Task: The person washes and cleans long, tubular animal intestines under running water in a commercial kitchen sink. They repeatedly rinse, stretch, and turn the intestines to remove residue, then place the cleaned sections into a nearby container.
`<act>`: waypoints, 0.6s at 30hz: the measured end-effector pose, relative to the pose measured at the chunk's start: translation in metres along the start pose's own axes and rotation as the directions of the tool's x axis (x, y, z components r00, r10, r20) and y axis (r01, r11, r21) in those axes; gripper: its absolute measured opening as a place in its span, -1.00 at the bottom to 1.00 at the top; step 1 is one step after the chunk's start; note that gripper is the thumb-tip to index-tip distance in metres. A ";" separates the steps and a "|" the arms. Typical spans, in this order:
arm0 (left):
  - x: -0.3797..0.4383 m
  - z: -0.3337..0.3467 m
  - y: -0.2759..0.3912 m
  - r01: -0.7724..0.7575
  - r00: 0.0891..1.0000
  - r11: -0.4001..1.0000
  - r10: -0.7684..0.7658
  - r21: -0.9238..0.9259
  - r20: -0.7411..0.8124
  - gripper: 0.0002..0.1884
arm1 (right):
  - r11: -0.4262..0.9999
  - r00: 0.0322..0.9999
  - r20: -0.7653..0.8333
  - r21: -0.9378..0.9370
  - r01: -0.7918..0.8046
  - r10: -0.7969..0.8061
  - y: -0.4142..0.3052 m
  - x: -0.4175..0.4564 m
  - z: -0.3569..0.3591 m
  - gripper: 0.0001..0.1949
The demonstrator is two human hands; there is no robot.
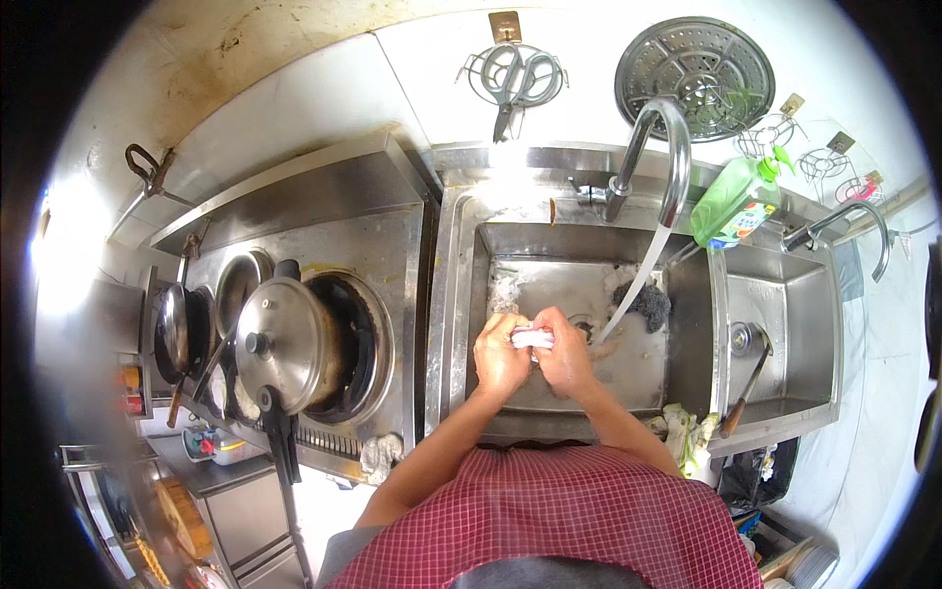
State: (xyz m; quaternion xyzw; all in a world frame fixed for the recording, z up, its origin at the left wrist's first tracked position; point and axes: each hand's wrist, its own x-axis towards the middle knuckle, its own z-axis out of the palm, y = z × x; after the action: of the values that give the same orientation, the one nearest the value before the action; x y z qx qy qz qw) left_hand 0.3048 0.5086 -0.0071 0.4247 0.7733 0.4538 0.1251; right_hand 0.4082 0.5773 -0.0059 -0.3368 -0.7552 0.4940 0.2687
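Observation:
Both of my hands meet over the left part of a large stainless steel sink (688,353). My left hand (503,353) and my right hand (563,352) grip a small pale pinkish-white item (533,337) between them, its kind unclear. Water (634,287) runs from the curved chrome faucet (681,177) into the basin, to the right of my hands. A dark scouring pad (649,305) lies in the basin near the stream. Pale scraps (505,283) lie in the basin's far left corner.
A pressure cooker (283,346) sits on the stove at left. A green soap bottle (736,202) stands behind the sink. A smaller sink (798,294) holds a wooden-handled utensil (747,394). Scissors (508,81) and a perforated steamer plate (692,73) hang on the wall.

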 end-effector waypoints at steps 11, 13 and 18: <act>0.017 -0.002 -0.011 -0.403 0.831 0.880 0.467 -0.251 0.301 -0.50 | 0.978 0.946 0.250 0.090 0.188 -0.205 -0.072 0.032 -0.057 -0.72; 0.017 0.005 -0.013 -0.119 0.873 0.944 0.247 -0.307 0.420 -0.69 | 0.964 0.951 0.154 0.041 0.263 -0.266 -0.083 0.034 -0.067 -0.76; 0.015 -0.009 -0.011 0.330 0.825 0.888 -0.107 -0.319 0.555 -0.89 | 0.966 0.911 -0.341 -0.192 0.174 -0.232 -0.072 0.029 -0.114 -0.79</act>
State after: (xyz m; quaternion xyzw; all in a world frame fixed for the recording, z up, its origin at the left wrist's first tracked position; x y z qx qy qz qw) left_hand 0.2846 0.5123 -0.0076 0.4032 0.6440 0.4521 0.4672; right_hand 0.4569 0.6439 0.1049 -0.3611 -0.7606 0.3321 0.4252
